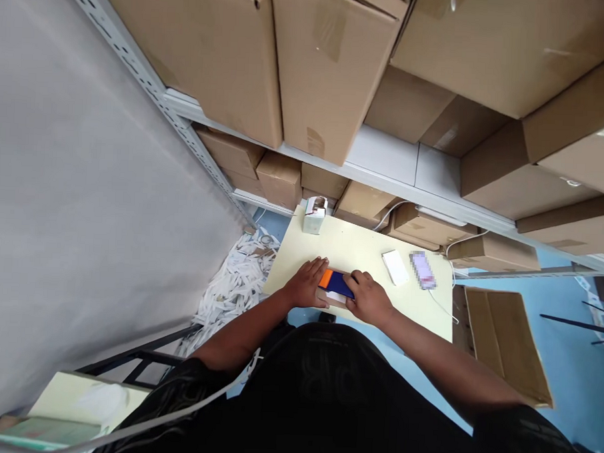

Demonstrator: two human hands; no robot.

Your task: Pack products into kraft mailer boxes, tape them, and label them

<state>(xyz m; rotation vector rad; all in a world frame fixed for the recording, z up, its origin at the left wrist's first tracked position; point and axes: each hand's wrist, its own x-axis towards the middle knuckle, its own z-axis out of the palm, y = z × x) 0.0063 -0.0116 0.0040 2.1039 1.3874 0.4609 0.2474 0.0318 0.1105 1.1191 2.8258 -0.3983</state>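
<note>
One hand, the left (307, 285), clasps a small box (336, 303) at the bench's (351, 241) near edge; the right hand (371, 299) grips the blue packet (340, 283) over it. Work looks midway: packet positioned, neither hand clear yet.

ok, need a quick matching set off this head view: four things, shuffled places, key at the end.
Things
1. blue-and-orange item
2. small carton
3. flat white item
4. heap of white strips

Places
A. on the floor, along the grey wall
B. on the table, beside the blurred purple item
C. between the left hand and the right hand
D. near the table's far left corner

Pairs: 1-C, 2-D, 3-B, 4-A
</note>
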